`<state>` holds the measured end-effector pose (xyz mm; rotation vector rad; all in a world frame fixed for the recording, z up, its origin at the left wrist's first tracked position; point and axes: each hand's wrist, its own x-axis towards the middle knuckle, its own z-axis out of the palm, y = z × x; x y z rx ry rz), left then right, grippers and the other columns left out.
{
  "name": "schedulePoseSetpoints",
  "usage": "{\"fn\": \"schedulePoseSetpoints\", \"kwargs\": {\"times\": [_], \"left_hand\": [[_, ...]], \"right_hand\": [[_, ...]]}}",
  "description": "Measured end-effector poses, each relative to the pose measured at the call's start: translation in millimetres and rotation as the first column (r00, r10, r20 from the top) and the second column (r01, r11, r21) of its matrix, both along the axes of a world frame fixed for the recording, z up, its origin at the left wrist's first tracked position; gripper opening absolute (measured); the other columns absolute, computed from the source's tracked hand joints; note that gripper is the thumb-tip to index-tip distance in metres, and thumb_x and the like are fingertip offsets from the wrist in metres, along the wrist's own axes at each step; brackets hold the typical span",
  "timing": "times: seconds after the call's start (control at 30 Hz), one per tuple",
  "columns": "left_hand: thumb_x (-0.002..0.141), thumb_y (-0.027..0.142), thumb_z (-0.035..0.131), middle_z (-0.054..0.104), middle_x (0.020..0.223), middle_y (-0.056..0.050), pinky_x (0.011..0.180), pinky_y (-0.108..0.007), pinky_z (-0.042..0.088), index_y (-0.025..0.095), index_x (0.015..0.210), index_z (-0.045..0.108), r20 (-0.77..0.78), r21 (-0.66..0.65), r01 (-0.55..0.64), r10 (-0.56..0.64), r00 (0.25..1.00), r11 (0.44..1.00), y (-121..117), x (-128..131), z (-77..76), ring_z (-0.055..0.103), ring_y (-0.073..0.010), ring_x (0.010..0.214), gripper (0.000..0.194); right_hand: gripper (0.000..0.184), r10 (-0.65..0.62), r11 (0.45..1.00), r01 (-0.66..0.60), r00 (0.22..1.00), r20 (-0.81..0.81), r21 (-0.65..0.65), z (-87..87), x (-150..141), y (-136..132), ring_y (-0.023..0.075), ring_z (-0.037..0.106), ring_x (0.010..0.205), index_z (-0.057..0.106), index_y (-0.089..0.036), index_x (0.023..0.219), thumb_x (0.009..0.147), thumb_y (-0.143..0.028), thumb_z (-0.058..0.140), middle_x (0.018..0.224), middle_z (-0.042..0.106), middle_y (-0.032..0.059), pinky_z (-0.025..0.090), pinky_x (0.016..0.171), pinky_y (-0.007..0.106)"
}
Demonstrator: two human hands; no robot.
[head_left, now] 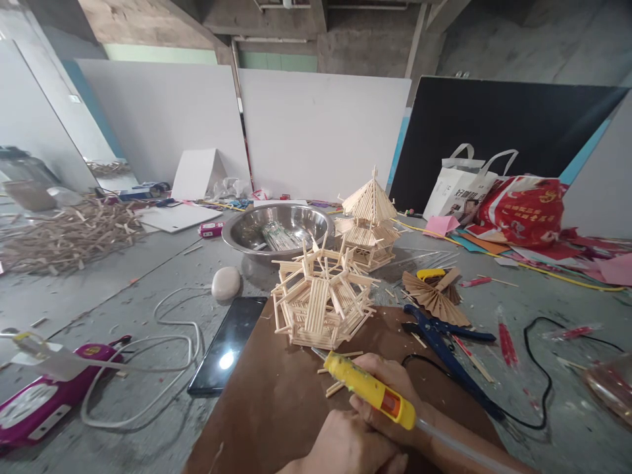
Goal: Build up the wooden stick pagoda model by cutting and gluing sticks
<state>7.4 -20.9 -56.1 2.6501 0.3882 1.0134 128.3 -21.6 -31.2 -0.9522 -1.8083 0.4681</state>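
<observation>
My right hand is wrapped round a yellow hot glue gun, its nozzle pointing up and left. A clear glue stick runs out of its back end. Against the right hand lies my left hand, its fingers curled; whatever they may hold is hidden. Just beyond the nozzle, a many-sided open frame of thin wooden sticks stands on a brown sheet. A few loose sticks lie between the frame and my hands.
Behind stand a stick pavilion and a steel basin with wrapped packets. A phone, white cable and purple power strip lie left. Blue-handled pliers, a folded paper fan and a black cord lie right.
</observation>
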Motion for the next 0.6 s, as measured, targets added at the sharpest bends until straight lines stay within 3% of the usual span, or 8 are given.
{"fn": "schedulePoseSetpoints", "kwargs": {"times": [0.6], "left_hand": [[0.074, 0.02, 0.043, 0.042, 0.042, 0.005, 0.04, -0.014, 0.026, 0.016, 0.046, 0.042, -0.019, -0.033, 0.016, -0.016, 1.0, 0.999, 0.8, -1.5, -0.5, 0.032, -0.0044, 0.04, 0.028]], "right_hand": [[0.022, 0.004, 1.0, -0.004, 1.0, 0.012, -0.023, 0.7, 0.5, -0.4, 0.015, 0.058, 0.061, 0.05, -0.026, 0.086, 0.065, -0.022, 0.055, 0.071, 0.061, -0.0002, 0.047, 0.056, 0.025]]}}
